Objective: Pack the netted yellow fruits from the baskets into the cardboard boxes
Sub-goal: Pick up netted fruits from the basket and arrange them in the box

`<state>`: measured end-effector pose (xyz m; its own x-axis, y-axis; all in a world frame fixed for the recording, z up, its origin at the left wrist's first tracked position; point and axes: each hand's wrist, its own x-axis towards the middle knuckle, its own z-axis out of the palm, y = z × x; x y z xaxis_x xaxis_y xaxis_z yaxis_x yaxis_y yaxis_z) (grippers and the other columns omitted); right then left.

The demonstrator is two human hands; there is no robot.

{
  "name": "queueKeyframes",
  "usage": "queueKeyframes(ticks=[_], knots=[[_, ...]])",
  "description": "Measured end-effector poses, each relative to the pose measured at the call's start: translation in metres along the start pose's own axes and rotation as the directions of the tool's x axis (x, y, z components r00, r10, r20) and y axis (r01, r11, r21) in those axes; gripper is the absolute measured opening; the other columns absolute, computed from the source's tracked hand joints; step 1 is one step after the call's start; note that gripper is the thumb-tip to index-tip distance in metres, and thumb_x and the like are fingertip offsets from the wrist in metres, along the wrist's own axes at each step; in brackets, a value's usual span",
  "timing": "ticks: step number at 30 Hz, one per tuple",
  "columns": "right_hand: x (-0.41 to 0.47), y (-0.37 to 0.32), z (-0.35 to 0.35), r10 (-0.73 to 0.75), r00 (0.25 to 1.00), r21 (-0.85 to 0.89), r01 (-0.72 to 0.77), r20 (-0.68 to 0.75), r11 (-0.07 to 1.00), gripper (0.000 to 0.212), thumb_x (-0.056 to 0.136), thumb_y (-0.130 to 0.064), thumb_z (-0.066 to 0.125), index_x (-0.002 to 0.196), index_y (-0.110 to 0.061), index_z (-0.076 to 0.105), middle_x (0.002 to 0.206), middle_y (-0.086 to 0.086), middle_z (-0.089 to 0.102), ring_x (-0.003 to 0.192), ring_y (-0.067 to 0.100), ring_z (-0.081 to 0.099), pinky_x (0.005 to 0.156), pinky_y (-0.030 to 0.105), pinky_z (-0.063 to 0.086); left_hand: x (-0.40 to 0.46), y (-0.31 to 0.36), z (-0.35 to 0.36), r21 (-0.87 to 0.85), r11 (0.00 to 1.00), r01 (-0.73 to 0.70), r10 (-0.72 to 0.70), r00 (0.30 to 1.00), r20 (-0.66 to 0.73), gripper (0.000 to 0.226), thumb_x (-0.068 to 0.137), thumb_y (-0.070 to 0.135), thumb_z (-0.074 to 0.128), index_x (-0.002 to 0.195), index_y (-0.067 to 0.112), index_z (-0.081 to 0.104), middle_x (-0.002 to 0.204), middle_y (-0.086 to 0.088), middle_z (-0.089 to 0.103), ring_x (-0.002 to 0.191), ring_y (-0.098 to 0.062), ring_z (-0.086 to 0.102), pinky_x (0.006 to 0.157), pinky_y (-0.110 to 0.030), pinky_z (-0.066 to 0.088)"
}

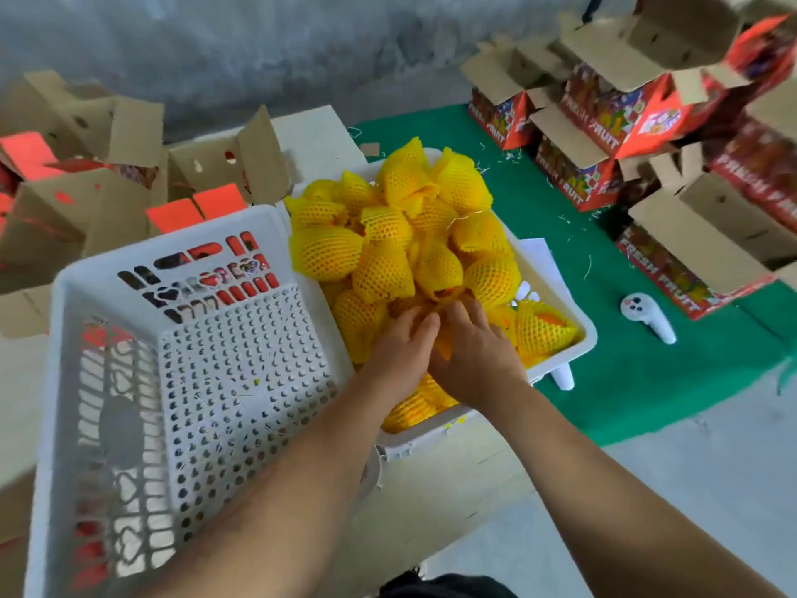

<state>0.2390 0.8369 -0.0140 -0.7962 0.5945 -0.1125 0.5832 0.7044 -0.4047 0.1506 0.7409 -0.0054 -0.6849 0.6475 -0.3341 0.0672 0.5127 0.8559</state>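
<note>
Light: you are working in bright, even, diffuse light; no single source shows.
Shadows: soft and faint; the one under your forearms on the white basket barely registers.
Glare: none you need note; the yellow netted fruits look saturated, near clipping.
Blur: the cardboard boxes at top right smear; the centre stays sharper.
Distortion: wide-angle bending stretches your frame edges.

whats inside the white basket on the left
The left white basket holds no fruit in view: only its perforated floor and a few small specks show. The left forearm crosses its near right corner, so that part of the floor is hidden.
</note>
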Motion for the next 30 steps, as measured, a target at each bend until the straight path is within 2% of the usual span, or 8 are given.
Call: queueKeyframes(ticks=[3,7,12,18,21,24,26,30], knots=[[-0.006,0.003,0.001,-0.072,0.986,0.137,0.092,-0.149,0.986,0.041,0.089,-0.053,0.053,0.121,-0.029,0.047,0.129,-0.007,0.043,0.11,0.035,0.054,0.089,0.046,0.05,-0.001,-0.004,0.004,-0.13,0.992,0.003,-0.001,1.0,0.015,0.05,0.1,0.061,0.046,0.146,0.041,0.051,0.139,0.013,0.056,0.126,-0.011,0.053,0.09,-0.022,0.042],[-0.016,0.01,0.002,-0.112,0.942,0.279,0.205,-0.317,0.938,0.055,0.088,-0.043,0.054,0.141,-0.028,0.048,0.129,-0.002,0.043,0.118,0.03,0.049,0.089,0.044,0.052,-0.001,-0.007,0.007,-0.145,0.988,-0.052,0.052,0.999,0.001,0.051,0.087,0.065,0.056,0.127,0.035,0.065,0.127,-0.005,0.065,0.12,-0.021,0.062,0.101,-0.049,0.052],[-0.01,0.011,-0.006,-0.105,0.963,0.355,0.191,-0.247,0.915,0.043,0.091,-0.027,0.071,0.132,-0.019,0.061,0.127,0.002,0.056,0.115,0.025,0.054,0.093,0.039,0.049,-0.002,-0.009,0.007,-0.299,0.953,-0.049,0.04,0.999,-0.034,0.031,0.091,0.046,0.072,0.116,0.035,0.059,0.114,0.004,0.068,0.1,-0.002,0.068,0.075,-0.018,0.053],[-0.013,0.015,-0.025,-0.162,0.924,0.693,0.367,-0.345,0.621,0.038,0.097,-0.023,0.062,0.133,-0.019,0.054,0.121,-0.006,0.062,0.106,0.012,0.063,0.081,0.026,0.055,-0.013,-0.002,-0.003,-0.576,0.812,-0.097,0.043,0.993,-0.107,0.039,0.084,0.061,0.062,0.118,0.044,0.066,0.118,0.004,0.074,0.108,-0.016,0.071,0.081,-0.035,0.061],[0.035,0.039,-0.043,-0.135,0.951,0.185,0.191,-0.279,0.964,0.063,0.091,-0.01,0.06,0.15,-0.026,0.042,0.146,0.001,0.047,0.128,0.025,0.047,0.101,0.04,0.045,-0.014,-0.007,-0.01,-0.649,0.761,0.0,-0.015,1.0,-0.018,0.056,0.082,0.074,0.055,0.132,0.047,0.062,0.135,0.007,0.066,0.126,-0.019,0.063,0.103,-0.045,0.052],[0.065,0.055,-0.044,-0.028,0.999,-0.379,0.009,-0.043,0.925,0.086,0.09,-0.008,0.063,0.157,-0.038,0.017,0.152,0.002,0.025,0.133,0.034,0.035,0.108,0.048,0.034,-0.016,-0.004,-0.015,-0.765,0.641,0.07,-0.132,0.991,-0.02,0.046,0.083,0.076,0.057,0.119,0.049,0.066,0.136,0.006,0.067,0.126,-0.019,0.063,0.105,-0.045,0.051],[0.075,0.059,-0.042,-0.028,0.994,-0.486,-0.026,-0.103,0.873,0.073,0.092,-0.015,0.061,0.151,-0.039,0.025,0.141,0.006,0.032,0.123,0.034,0.039,0.102,0.046,0.033,-0.016,-0.007,-0.021,-0.857,0.507,0.093,-0.227,0.973,-0.028,0.057,0.088,0.072,0.055,0.13,0.035,0.062,0.142,-0.001,0.064,0.13,-0.022,0.062,0.11,-0.048,0.047],[0.076,0.078,-0.058,-0.111,0.984,-0.448,0.038,-0.137,0.893,0.079,0.07,-0.026,0.082,0.137,-0.034,0.042,0.129,0.006,0.036,0.114,0.034,0.037,0.094,0.047,0.036,-0.028,-0.014,-0.04,-0.923,0.38,0.061,-0.195,0.981,-0.016,0.058,0.097,0.067,0.048,0.138,0.03,0.064,0.136,-0.009,0.068,0.121,-0.026,0.068,0.088,-0.038,0.06]])
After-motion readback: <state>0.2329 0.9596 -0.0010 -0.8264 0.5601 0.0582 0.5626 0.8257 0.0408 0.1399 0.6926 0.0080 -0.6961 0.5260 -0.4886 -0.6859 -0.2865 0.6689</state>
